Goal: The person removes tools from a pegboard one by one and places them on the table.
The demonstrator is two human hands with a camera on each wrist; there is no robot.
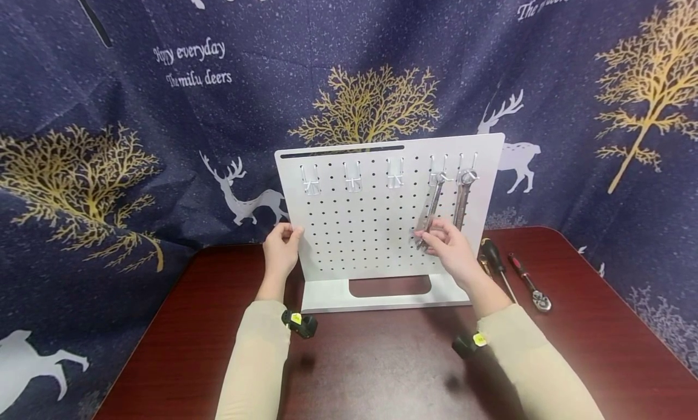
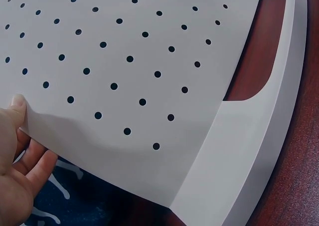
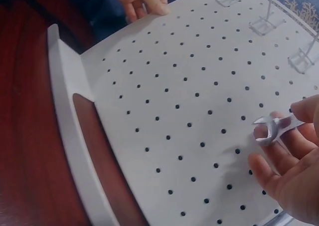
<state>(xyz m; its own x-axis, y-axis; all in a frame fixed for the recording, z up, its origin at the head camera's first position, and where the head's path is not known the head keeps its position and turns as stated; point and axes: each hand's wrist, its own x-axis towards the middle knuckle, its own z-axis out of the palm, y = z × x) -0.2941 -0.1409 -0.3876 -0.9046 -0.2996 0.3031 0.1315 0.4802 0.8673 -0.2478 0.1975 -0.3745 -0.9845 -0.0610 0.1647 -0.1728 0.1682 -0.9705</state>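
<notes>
Between a person's hands stands a white board; the left hand pinches its edge, thumb in front, while the right hand holds a wrench by its lower end, the upper end at a hook above that hand. The wrench should prove stiff, sturdy, rather heavy for its slimness and a little slippery, best gripped low on the shank. Shiny and silvery, it leans slightly, its lower end forked. Beside it, above the right wrist, hangs a second wrench.
</notes>
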